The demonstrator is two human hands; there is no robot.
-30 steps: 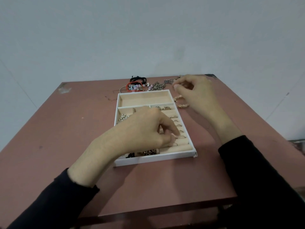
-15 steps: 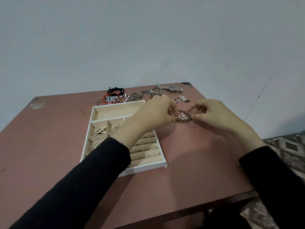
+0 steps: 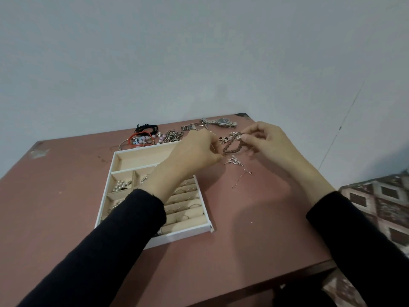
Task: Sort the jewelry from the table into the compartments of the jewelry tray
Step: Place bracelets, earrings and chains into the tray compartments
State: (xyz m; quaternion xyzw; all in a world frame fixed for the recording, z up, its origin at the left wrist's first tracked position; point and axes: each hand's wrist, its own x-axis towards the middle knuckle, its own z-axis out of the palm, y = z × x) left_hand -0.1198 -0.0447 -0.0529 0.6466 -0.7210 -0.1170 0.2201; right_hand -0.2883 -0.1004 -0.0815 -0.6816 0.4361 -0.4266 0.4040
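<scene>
The white jewelry tray (image 3: 120,156) lies left of centre on the reddish table, with beige compartments. Pearl pieces (image 3: 120,186) sit in a small left compartment and rings line the roll slots (image 3: 188,197). My left hand (image 3: 197,151) and my right hand (image 3: 267,142) meet just right of the tray's far corner. Both pinch a dark beaded bracelet (image 3: 233,148) that hangs stretched between them above the table. My left forearm crosses over the tray and hides its middle.
Loose jewelry lies along the far edge: a black cord bracelet (image 3: 147,128), a red bangle with beads (image 3: 140,139), chain pieces (image 3: 172,136), a metal watch (image 3: 221,122). A small brooch (image 3: 233,161) and thin chain (image 3: 241,178) lie under my hands. Patterned floor shows at the right.
My left hand left the tray's ring rolls and joined my right hand at the tray's far right. Both took hold of the bracelet and have lifted it slightly.
</scene>
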